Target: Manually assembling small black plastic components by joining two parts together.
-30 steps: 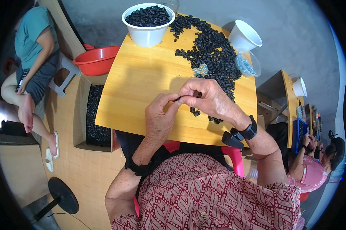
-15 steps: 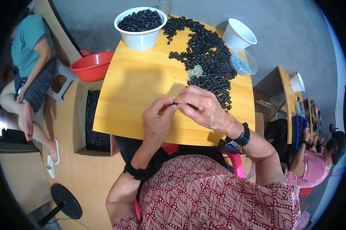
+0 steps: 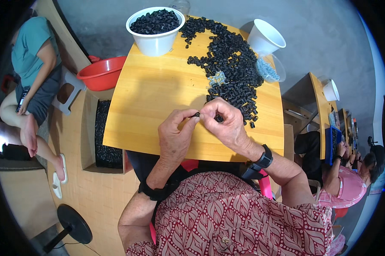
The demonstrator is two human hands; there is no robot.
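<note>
Above the near middle of the wooden table, my left hand (image 3: 175,132) pinches a small black plastic part (image 3: 196,114) between thumb and forefinger. My right hand (image 3: 226,123) meets it from the right, its thumb and forefinger closed at the part's edge; whatever tiny thing they grip is hidden. Another black piece (image 3: 218,118) shows among the curled fingers of that hand. Beyond it spreads a large pile of the same black parts (image 3: 239,64). A small heap of shiny metal pieces, perhaps screws (image 3: 217,79), lies at the pile's left side.
A white tub (image 3: 156,42) full of black parts stands at the far left of the table (image 3: 137,123). At the far right are a tilted white bucket (image 3: 263,38) and a clear bowl (image 3: 278,70) of metal pieces. A red basin (image 3: 100,74) and two seated people are nearby.
My right hand has turned slightly, and its fingertips have come up to the part. The black part in my left fingers now shows its round end. The left hand has barely moved.
</note>
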